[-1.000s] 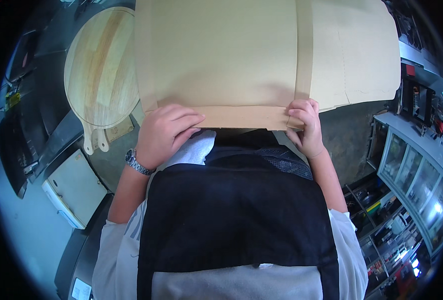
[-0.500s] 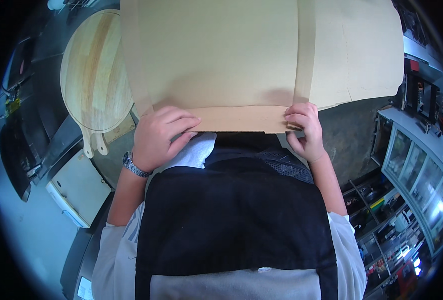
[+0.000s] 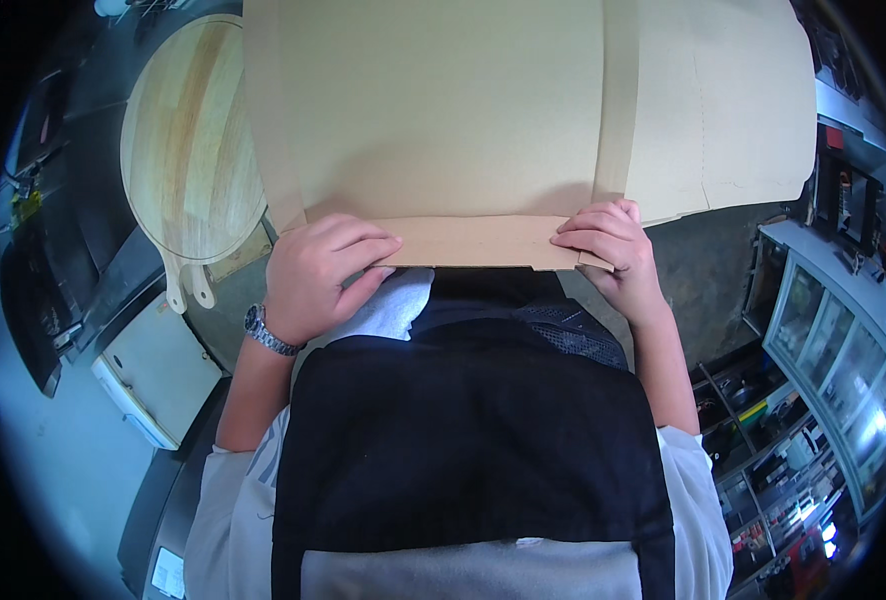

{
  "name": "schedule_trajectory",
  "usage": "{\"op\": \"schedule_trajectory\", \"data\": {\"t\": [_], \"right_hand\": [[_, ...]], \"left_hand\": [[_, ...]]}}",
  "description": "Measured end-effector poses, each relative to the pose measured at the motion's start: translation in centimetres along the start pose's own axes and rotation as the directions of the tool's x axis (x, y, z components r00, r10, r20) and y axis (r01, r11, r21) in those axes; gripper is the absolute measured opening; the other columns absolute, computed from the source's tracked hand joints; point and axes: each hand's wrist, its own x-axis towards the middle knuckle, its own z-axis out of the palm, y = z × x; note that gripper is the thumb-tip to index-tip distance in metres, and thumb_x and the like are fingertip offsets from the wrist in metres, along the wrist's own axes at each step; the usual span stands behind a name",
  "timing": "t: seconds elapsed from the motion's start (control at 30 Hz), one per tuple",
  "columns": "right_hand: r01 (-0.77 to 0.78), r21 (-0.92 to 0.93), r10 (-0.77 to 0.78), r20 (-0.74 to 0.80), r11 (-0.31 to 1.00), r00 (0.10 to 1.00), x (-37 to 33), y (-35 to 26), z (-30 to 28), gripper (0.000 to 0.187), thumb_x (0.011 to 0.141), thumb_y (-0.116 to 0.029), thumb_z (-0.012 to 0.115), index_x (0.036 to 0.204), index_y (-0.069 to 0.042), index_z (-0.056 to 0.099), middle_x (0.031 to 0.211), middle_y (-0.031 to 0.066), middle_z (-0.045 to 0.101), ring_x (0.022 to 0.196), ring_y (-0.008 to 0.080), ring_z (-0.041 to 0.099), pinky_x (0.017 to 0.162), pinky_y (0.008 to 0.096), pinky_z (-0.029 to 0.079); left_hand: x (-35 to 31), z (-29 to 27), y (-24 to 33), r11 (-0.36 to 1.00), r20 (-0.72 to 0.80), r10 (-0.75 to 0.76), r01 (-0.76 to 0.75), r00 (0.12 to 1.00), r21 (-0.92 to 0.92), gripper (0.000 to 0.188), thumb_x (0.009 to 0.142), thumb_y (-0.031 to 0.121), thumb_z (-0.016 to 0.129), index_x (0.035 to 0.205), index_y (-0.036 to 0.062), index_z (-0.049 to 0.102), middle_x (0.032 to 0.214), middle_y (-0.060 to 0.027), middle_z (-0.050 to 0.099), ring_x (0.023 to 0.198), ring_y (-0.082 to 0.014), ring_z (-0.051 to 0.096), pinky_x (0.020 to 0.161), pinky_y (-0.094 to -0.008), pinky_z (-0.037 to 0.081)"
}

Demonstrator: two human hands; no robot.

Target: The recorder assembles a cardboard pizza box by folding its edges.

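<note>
A large creased sheet of brown cardboard (image 3: 443,110), like an unfolded box, spreads out in front of me. Its narrow front flap (image 3: 473,241) is bent up along the near edge. At the flap's left end my left hand (image 3: 315,275) is closed on the cardboard, fingers on top and thumb at the lower edge. My right hand (image 3: 615,252) pinches the right end, where a small tab (image 3: 596,262) sticks out under the fingers. The right thumb is partly hidden behind the cardboard.
Round wooden boards with handles (image 3: 191,140) lie left of the cardboard. A white lidded box (image 3: 158,365) sits lower left. To the right stand a glass-fronted cabinet (image 3: 838,345) and shelves of small items (image 3: 763,470). A white cloth (image 3: 388,305) hangs by my apron (image 3: 473,440).
My right hand has shifted its grip, its fingers reaching further left over the flap and the tab now showing. The cardboard's right side has moved slightly right. My left hand stays nearly still.
</note>
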Motion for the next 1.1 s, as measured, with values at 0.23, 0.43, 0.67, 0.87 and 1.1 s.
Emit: {"op": "schedule_trajectory", "data": {"t": [0.23, 0.43, 0.67, 0.87, 1.1], "right_hand": [[-0.101, 0.009, 0.1, 0.068, 0.995, 0.993, 0.9, -0.7, -1.0, 0.02, 0.073, -0.009, 0.073, 0.093, -0.009, 0.071, 0.091, 0.0036, 0.065, 0.092, 0.0223, 0.059, 0.088, 0.0349, 0.039], [-0.269, 0.177, 0.243, 0.155, 0.947, 0.958, 1.7, -0.8, -1.8, 0.012, 0.083, -0.009, 0.069, 0.095, -0.006, 0.07, 0.091, 0.0073, 0.064, 0.093, 0.026, 0.058, 0.092, 0.036, 0.042], [-0.521, 0.417, 0.462, 0.241, 0.745, 0.854, 2.3, -0.4, -2.0, 0.015, 0.088, -0.014, 0.07, 0.097, -0.003, 0.068, 0.085, 0.001, 0.063, 0.082, 0.0103, 0.055, 0.078, 0.0256, 0.044], [-0.684, 0.371, 0.633, 0.268, 0.627, 0.726, 3.4, -1.2, -2.4, 0.018, 0.087, -0.018, 0.072, 0.098, -0.004, 0.068, 0.08, -0.001, 0.063, 0.075, 0.0067, 0.052, 0.07, 0.0236, 0.043], [-0.67, 0.351, 0.623, 0.251, 0.654, 0.741, 3.7, -0.3, -2.0, 0.018, 0.086, -0.018, 0.072, 0.098, -0.005, 0.068, 0.084, 0.0041, 0.067, 0.078, 0.0098, 0.055, 0.072, 0.0251, 0.044]], "left_hand": [[0.7, -0.2, -0.3, 0.997, -0.003, -0.062, 0.062, 0.998, -0.05, 0.015, 0.081, 0.013, 0.066, 0.093, 0.0067, 0.073, 0.09, -0.0081, 0.071, 0.085, -0.0277, 0.067, 0.072, -0.0353, 0.052], [2.5, -1.8, -1.1, 0.95, 0.19, -0.19, 0.229, 0.963, -0.214, 0.015, 0.086, 0.012, 0.065, 0.091, -0.0012, 0.069, 0.082, -0.0082, 0.064, 0.072, -0.0216, 0.062, 0.065, -0.031, 0.048], [3.7, -2.2, -2.7, 0.892, 0.272, -0.192, 0.283, 0.943, -0.353, 0.02, 0.091, 0.015, 0.065, 0.09, -0.0045, 0.067, 0.08, -0.0057, 0.061, 0.067, -0.0132, 0.054, 0.062, -0.0285, 0.044], [4.3, -2.3, -2.9, 0.852, 0.356, -0.292, 0.411, 0.888, -0.325, 0.025, 0.093, 0.019, 0.065, 0.089, -0.0058, 0.068, 0.07, -0.004, 0.059, 0.064, -0.0095, 0.05, 0.06, -0.0271, 0.042], [4.3, -1.5, -2.7, 0.873, 0.29, -0.319, 0.399, 0.902, -0.28, 0.029, 0.093, 0.023, 0.066, 0.087, -0.0051, 0.068, 0.061, -0.0016, 0.053, 0.059, -0.0072, 0.045, 0.056, -0.0276, 0.04]]}}
